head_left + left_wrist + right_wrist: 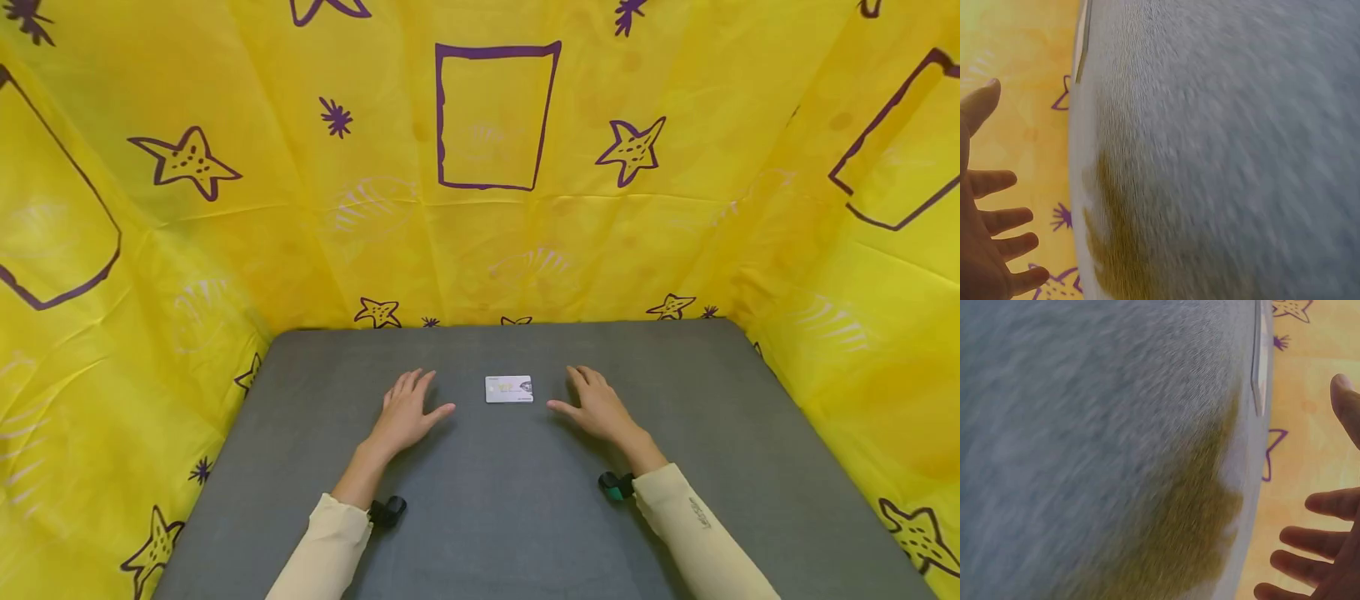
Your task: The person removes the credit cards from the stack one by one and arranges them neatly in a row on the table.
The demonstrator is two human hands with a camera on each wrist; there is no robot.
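A white plastic card [509, 389] with small print and a dark emblem at its right end lies flat on the grey table [495, 500]. To its left is my left hand [406, 412], fingers spread and relaxed, apart from the card. On the other side my right hand [598, 406] hovers with its thumb toward the card, also not touching it. Neither hand holds anything. Seen edge-on, the card [1260, 362] shows near the top of the right wrist view, and the left wrist view catches a thin sliver of the card [1082, 37].
Yellow cloth [480, 233] with purple starfish and outlined shapes hangs behind the table and along both sides. Each wrist wears a small black device, the left one [387, 511] and the right one [617, 485], below the sleeve cuffs.
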